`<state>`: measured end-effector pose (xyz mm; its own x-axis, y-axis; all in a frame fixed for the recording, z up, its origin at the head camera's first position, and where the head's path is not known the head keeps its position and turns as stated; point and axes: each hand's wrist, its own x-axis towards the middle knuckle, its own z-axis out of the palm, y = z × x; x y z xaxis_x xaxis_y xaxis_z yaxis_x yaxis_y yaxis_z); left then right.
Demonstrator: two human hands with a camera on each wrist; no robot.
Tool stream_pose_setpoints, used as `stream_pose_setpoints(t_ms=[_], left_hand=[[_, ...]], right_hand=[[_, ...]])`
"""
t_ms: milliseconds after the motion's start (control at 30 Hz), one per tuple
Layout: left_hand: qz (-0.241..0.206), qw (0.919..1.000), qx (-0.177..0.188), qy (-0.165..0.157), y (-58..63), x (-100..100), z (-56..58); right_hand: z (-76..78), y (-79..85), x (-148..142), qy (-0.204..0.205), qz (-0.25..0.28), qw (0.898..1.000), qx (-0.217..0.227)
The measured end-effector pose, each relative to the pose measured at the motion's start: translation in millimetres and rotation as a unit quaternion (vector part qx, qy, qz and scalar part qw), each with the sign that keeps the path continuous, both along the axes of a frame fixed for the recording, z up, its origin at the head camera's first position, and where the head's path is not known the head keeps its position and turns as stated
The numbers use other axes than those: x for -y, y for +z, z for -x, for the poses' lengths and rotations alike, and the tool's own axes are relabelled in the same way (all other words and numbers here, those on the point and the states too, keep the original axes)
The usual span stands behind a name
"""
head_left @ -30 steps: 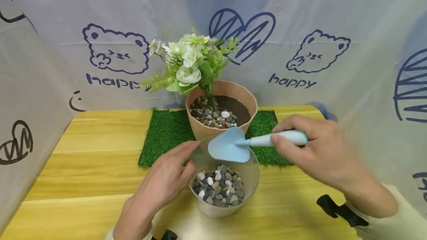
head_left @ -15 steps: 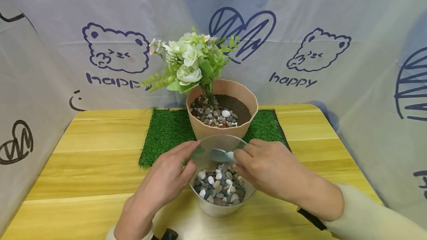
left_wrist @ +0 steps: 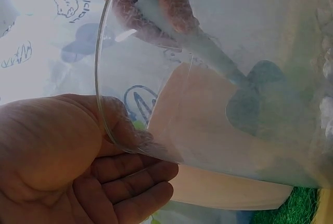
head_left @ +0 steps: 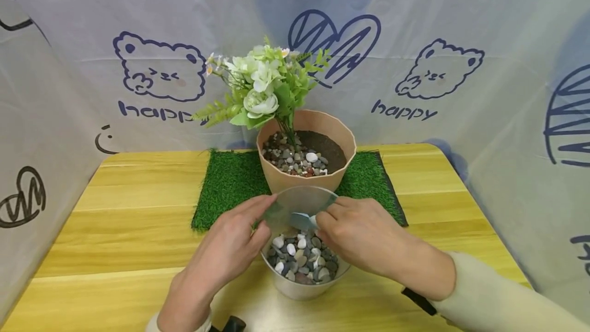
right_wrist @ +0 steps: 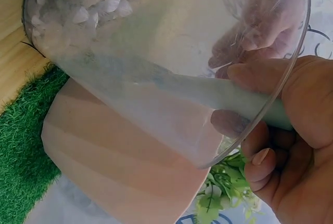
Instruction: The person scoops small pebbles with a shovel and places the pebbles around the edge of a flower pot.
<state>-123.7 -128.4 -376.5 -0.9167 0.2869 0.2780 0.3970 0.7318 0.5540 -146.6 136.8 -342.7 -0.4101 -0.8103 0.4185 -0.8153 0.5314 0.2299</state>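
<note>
A clear plastic bucket [head_left: 301, 292] stands on the table with grey, white and brown pebbles [head_left: 304, 260] in its bottom. My left hand [head_left: 228, 242] grips its rim on the left side; the left wrist view shows the rim between thumb and fingers. In my right hand [head_left: 364, 234] is the handle of a light blue hand trowel [head_left: 302, 220]. Through the bucket's wall, the left wrist view shows the trowel blade [left_wrist: 255, 98] inside, pointing down above the pebbles. The right fingers reach inside the rim, and part of the trowel is hidden behind them.
Just behind the bucket stands a peach flowerpot [head_left: 301, 183] with dark soil, pebbles and white-and-green flowers [head_left: 262, 88]. It sits on a green turf mat [head_left: 230, 188] on the wooden table [head_left: 124, 219]. A printed cloth [head_left: 239, 4] hangs behind and at both sides.
The right hand has moved left and down from above the bucket's right side, lowering the trowel into the bucket, most recently a little deeper. The left hand stays at the rim.
</note>
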Motion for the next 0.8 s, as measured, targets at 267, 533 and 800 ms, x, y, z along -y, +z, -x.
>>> stream_pose_setpoints(t_ms=[267, 533, 800], left_hand=[[0.0, 1.0, -0.002, -0.004, -0.1, 0.4, 0.1], [-0.002, 1.0, -0.004, -0.001, -0.4, 0.3, 0.4], [-0.008, 1.0, 0.0, -0.005, -0.4, -0.5, 1.3]], right_hand=[[0.1, -1.1, 2.4, 0.001, -0.023, 1.0, 0.004], [0.6, 4.4, 6.3, -0.016, -0.044, 0.999, 0.013], [-1.9, 6.5, 5.4, -0.027, -0.05, 0.998, 0.024]])
